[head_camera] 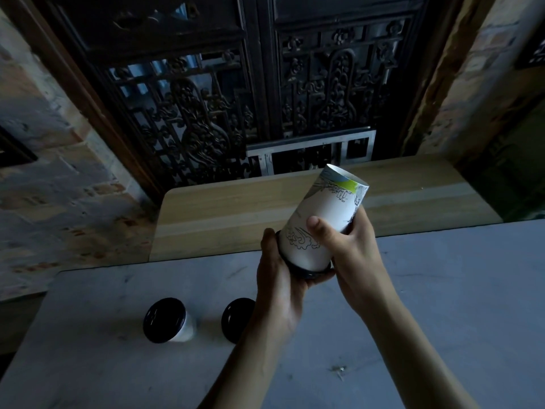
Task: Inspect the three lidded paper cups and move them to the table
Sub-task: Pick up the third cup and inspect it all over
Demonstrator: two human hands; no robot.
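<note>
A white paper cup point(321, 214) with drawn line art and a green patch is held upside down and tilted above the grey table point(442, 290), its base pointing away from me. My left hand point(280, 287) cups its black lid from below. My right hand point(348, 246) wraps the cup's side, thumb across the front. A second lidded cup point(168, 320) stands upright on the table at the left. To the right of it a third black lid point(236, 318) shows, partly hidden behind my left wrist.
A light wooden counter point(236, 214) runs behind the table, below a dark carved lattice door point(206, 113). Brick walls point(44, 187) flank both sides. A small metal frame point(309, 152) stands at the back of the counter.
</note>
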